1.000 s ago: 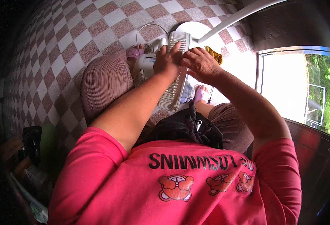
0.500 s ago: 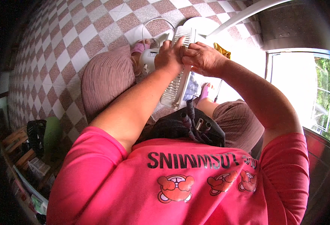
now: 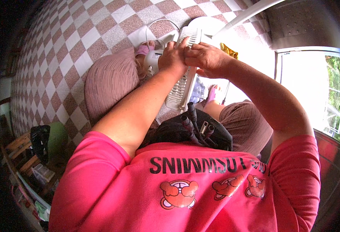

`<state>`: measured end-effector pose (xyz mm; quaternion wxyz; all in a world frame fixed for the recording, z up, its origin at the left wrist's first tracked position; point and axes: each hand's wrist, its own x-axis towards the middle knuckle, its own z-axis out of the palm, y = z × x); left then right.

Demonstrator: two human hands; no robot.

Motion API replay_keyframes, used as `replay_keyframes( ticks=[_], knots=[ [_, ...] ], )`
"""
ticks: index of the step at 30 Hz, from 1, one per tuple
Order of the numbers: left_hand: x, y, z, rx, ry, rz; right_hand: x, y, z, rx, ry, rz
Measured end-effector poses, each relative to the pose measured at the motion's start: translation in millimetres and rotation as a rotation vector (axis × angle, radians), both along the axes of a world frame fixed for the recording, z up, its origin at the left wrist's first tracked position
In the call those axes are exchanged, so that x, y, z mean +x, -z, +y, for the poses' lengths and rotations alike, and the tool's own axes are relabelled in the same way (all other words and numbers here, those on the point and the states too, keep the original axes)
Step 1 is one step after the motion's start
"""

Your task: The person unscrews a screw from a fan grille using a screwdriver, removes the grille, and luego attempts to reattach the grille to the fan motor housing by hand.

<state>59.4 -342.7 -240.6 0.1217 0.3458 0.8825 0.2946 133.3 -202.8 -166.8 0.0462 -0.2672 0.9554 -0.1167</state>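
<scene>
Hands, left hand (image 3: 172,58) and right hand (image 3: 205,58), both grip a white slatted fan grille (image 3: 181,85) above the checkered floor (image 3: 61,58).

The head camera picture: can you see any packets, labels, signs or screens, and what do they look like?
Yellow wrapper: crinkled and shiny, lying on the floor just past the right hand.
Boxed packages: small and pale with print, stacked on a wooden shelf at the lower left, too small to tell more.
Shirt print: dark lettering with red and cream cartoon shapes on the pink shirt.
No signs or screens show.
</scene>
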Motion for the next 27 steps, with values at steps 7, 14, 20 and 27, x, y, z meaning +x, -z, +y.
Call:
replay_keyframes(
  ticks=[7,14,20,27],
  knots=[
    [0,2,-1,0.054,-0.022,0.005,6,-5,3,0.052,-0.001,0.137],
    [-2,2,-6,0.005,0.002,0.013,-6,1,4,0.090,-0.035,0.030],
    [-7,5,-5,-0.048,0.028,-0.028,-11,0,-2,-0.005,-0.060,0.065],
    [-15,26,2,-0.065,0.075,-0.066,-13,2,-2,-0.034,-0.060,0.056]
  ],
)
